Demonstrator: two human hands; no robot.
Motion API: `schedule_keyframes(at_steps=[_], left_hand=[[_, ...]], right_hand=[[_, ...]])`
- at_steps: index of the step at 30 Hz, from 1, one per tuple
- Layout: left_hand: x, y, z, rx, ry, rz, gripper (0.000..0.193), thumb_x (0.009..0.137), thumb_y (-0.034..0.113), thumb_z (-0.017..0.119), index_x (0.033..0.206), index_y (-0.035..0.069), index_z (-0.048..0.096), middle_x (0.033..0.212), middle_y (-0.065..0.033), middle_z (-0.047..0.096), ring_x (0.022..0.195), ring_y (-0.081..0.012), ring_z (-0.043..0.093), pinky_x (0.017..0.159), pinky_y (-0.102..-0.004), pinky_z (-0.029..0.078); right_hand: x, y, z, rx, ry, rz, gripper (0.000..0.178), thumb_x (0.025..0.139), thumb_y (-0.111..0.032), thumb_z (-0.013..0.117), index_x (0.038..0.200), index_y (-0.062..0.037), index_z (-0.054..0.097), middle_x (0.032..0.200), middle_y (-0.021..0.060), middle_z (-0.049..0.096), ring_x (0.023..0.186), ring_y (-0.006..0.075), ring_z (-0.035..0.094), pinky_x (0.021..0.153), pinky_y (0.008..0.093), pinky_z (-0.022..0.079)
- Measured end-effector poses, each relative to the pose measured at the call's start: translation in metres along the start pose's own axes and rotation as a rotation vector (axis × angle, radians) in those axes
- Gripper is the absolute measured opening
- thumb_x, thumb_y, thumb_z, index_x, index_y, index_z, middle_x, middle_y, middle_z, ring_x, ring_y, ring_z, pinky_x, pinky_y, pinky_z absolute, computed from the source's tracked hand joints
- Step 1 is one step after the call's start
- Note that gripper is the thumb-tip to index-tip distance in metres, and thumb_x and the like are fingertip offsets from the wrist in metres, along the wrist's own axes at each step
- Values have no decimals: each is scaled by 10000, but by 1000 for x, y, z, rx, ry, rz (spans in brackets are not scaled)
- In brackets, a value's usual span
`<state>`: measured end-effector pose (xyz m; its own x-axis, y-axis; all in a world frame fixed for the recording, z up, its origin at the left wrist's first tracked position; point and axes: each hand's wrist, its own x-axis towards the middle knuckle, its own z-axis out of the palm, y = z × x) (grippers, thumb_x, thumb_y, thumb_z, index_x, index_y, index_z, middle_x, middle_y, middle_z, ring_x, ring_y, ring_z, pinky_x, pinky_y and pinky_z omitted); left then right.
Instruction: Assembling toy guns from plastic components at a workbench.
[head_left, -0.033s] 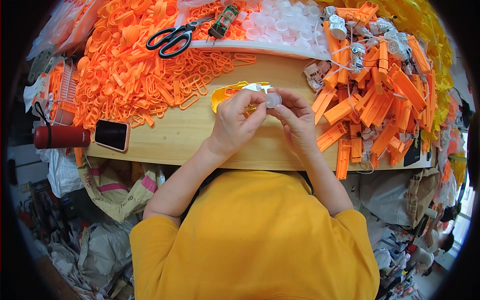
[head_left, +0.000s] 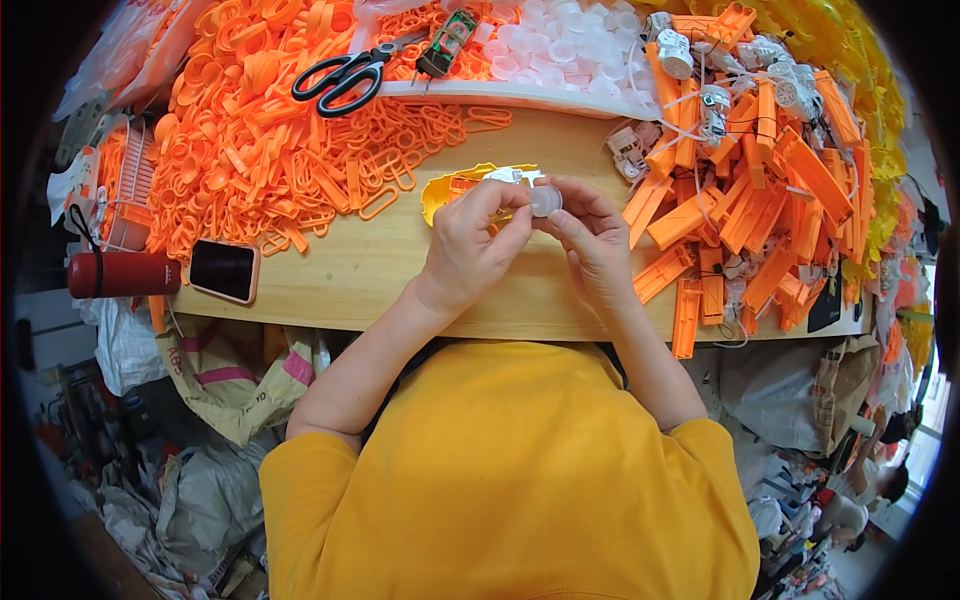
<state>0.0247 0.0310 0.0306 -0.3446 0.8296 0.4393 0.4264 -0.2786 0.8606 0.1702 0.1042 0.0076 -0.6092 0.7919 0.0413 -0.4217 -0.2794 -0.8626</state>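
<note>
A small round clear plastic cap (head_left: 546,202) is between my two hands, above the middle of the table. My right hand (head_left: 597,242) pinches it from the right with thumb and fingers. At its left edge, the thumb and forefinger of my left hand (head_left: 474,245) are closed together against it; anything else in that pinch is hidden. Just behind the hands lies a yellow plastic shell (head_left: 434,195) with an orange piece inside. A white plastic part (head_left: 512,175) sits at the shell's right end, partly covered by my fingers.
Orange plastic parts (head_left: 250,130) heap up at left, with black-handled scissors (head_left: 345,80) beside a tray (head_left: 560,98) of clear caps. Orange strips with white units (head_left: 760,190) pile at right. A phone (head_left: 224,270) and red flask (head_left: 125,274) lie near the left edge.
</note>
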Motion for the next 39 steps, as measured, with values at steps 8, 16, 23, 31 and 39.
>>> schedule_keyframes(at_steps=[8, 16, 23, 31, 39], left_hand=[[-2, 2, 4, 15, 28, 59, 65, 817, 5, 623, 871, 0, 587, 792, -138, 640, 682, -273, 640, 600, -332, 501], [0, 6, -1, -74, -52, -45, 66, 839, -26, 602, 904, -17, 588, 830, -119, 665, 767, -203, 679, 675, -289, 538], [-3, -2, 5, -330, -45, -44, 341, 803, -22, 648, 1124, 0, 535, 993, -119, 641, 908, -214, 660, 763, -297, 531], [1, -9, -14, -47, -217, 11, 378, 764, 19, 703, 1115, 4, 564, 982, -115, 638, 921, -241, 643, 816, -327, 503], [16, -13, -33, 278, -335, 393, 384, 697, 126, 792, 1034, 33, 631, 932, -89, 651, 871, -276, 620, 769, -385, 474]], right_hand=[[-2, 2, 0, -56, -22, -80, 357, 883, -8, 620, 1233, 28, 556, 1194, 153, 611, 1061, 223, 611, 905, 378, 531], [-3, 0, 0, -134, -41, -124, 380, 887, 2, 617, 1255, 46, 531, 1165, 149, 617, 1025, 204, 623, 894, 355, 531], [1, -5, 13, -312, 94, -225, 301, 799, 34, 716, 1059, 15, 564, 983, 69, 631, 876, 131, 632, 794, 264, 539], [-1, -11, 26, -777, 6, -435, 148, 813, -21, 714, 942, -9, 642, 932, 80, 612, 766, 117, 610, 685, 248, 517], [5, -33, 13, -976, -192, -223, 112, 826, -46, 695, 930, -6, 686, 830, 71, 630, 666, 106, 588, 589, 235, 467]])
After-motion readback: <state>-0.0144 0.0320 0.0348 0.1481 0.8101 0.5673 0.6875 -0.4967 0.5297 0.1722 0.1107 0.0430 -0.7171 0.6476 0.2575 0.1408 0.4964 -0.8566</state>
